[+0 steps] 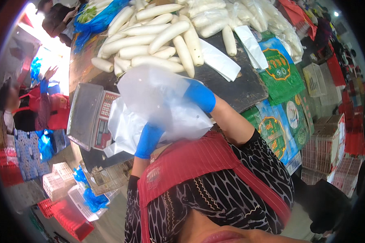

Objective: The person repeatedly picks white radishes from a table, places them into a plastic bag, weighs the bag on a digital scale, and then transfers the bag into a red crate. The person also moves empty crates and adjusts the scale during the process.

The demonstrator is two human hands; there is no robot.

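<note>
A translucent plastic bag (149,94) is spread and bulging in front of my red apron, blurred in its upper part. My left hand (150,136), in a blue glove, holds its lower left side. On the right side, my right hand (200,95), also blue-gloved, holds the bag. Plastic film covers the fingers of both hands, so their exact grip is hidden. More white plastic (124,121) hangs below and beside the bag, overlapping the edge of a weighing scale (86,115). Just beyond the bag lies a heap of white radishes (152,42) on the dark tabletop (246,88).
Folded white bags (220,60) lie right of the radishes. Bagged radishes (213,21) are piled at the back. Green-and-blue printed sacks (279,70) cover the table's right side. Crates (322,145) stand at right, and a red basket (70,217) at lower left. Another person (42,106) is at left.
</note>
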